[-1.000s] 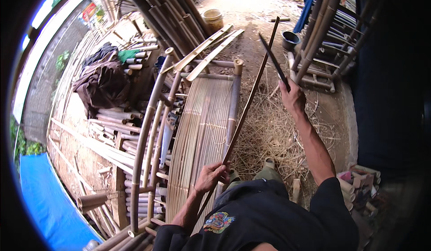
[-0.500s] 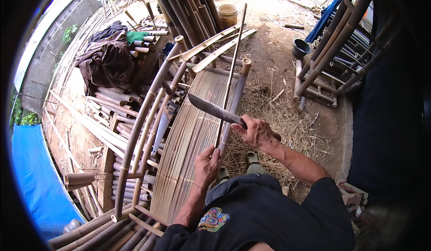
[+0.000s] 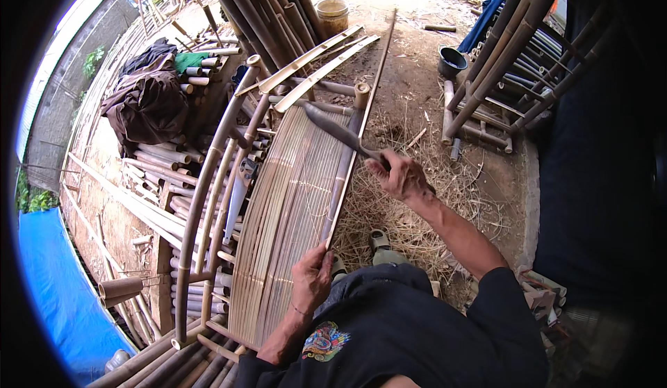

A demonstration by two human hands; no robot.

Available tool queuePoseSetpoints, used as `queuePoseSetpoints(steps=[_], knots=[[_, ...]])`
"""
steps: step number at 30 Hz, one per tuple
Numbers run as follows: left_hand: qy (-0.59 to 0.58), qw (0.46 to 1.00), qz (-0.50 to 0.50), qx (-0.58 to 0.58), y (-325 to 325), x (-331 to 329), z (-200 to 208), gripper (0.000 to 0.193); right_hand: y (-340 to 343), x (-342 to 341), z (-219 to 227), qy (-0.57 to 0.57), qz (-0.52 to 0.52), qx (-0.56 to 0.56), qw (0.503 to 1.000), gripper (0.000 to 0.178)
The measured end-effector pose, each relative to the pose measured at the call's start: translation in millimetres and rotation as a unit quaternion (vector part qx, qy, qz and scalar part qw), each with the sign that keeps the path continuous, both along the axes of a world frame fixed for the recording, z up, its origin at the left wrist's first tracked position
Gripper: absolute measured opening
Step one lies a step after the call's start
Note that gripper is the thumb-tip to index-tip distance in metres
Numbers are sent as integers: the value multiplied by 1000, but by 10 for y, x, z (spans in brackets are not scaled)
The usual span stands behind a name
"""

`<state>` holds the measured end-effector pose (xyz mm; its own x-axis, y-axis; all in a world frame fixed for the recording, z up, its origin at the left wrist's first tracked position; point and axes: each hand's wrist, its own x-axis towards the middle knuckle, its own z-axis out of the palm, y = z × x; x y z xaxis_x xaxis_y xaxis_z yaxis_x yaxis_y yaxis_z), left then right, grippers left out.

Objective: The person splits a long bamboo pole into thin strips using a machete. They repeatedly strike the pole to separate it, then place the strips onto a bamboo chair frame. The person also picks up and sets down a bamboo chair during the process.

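Observation:
My left hand [image 3: 312, 275] is closed around the near end of a long, thin bamboo strip [image 3: 379, 72], which stretches away from me along the right edge of a bamboo bench [image 3: 281, 193]. In my right hand [image 3: 403, 177] is the handle of a machete, its dark, broad blade [image 3: 333, 128] pointing to the far left across the strip. Whether the edge touches the strip, I cannot tell. The bench seat is made of narrow lengthwise slats. Two split bamboo pieces [image 3: 326, 72] rest across its far end.
A handsaw [image 3: 237, 197] is by the bench's left rail, near stacked bamboo poles [image 3: 163, 169]. Shavings [image 3: 424, 214] litter the ground to the right. Farther off are a dirty bucket [image 3: 332, 16], a black bucket [image 3: 452, 62] and a bamboo frame [image 3: 486, 103].
The strip has swung right, from over the seat to its right edge. My right hand and the machete have moved farther away along it. My left hand still grips the near end.

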<state>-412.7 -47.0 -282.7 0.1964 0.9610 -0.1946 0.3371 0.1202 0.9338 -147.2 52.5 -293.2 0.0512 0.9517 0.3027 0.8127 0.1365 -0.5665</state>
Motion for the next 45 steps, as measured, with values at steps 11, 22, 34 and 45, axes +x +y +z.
queuePoseSetpoints(steps=[11,22,34,45], knots=[[26,996,-80,43,-334,-139,70,22,137,892,58,-55,-129,-64,988,67],[113,979,-125,115,-701,-818,-262,12,67,1780,430,-85,-185,5,979,61],[148,971,-128,134,-752,-1062,-352,16,65,1951,451,-116,-124,-4,985,68],[96,987,-119,-55,-661,-1195,-623,27,95,2835,977,169,-374,54,910,69]])
